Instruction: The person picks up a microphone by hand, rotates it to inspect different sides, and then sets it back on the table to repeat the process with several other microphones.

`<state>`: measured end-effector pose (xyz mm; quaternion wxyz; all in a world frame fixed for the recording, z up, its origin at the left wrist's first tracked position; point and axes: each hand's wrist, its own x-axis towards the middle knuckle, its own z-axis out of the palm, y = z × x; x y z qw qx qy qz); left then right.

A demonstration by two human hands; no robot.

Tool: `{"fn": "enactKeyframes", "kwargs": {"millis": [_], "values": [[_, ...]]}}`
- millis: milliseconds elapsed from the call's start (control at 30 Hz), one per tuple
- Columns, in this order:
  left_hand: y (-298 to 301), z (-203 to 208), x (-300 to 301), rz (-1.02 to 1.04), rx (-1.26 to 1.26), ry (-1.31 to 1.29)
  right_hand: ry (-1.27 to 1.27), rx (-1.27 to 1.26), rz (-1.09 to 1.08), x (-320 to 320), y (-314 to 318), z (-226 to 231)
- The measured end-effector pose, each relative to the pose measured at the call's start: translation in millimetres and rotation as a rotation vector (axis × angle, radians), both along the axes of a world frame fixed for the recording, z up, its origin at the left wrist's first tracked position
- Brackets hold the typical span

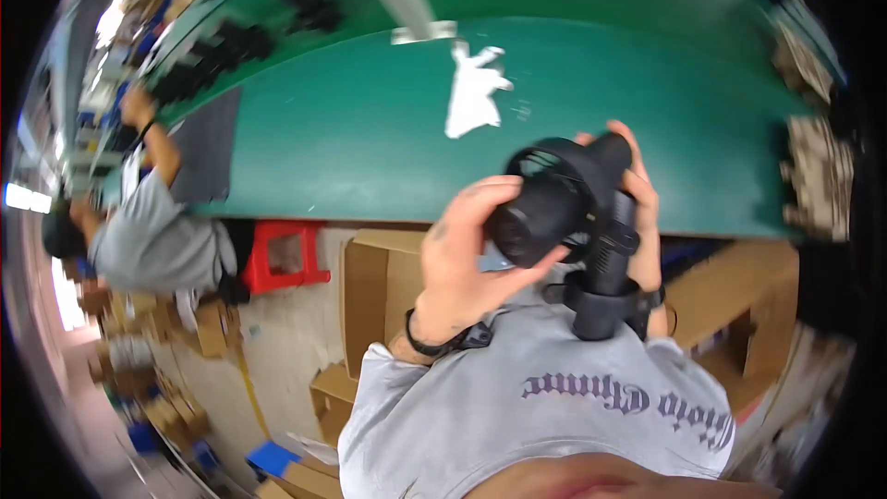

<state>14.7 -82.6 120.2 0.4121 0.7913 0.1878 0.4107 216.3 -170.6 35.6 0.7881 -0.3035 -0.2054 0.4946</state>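
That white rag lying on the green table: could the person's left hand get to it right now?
Probably not at once. The left hand is wrapped around a black fan, which the right hand also grips. The white rag lies uncovered on the green table beyond, nothing blocking it.

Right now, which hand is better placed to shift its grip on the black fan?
Probably the right hand: it only steadies the fan from behind, while the left hand wraps the round front and seems to carry it.
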Motion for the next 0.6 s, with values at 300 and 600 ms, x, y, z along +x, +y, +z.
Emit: {"fn": "enactKeyframes", "kwargs": {"millis": [300,600], "values": [[-9,-1,14,-0.061,0.359,-0.035,0.075,0.145,0.051,4,-3,-12],[-17,-2,11,-0.131,0.560,-0.060,0.049,0.212,0.098,3,-5,-12]]}}
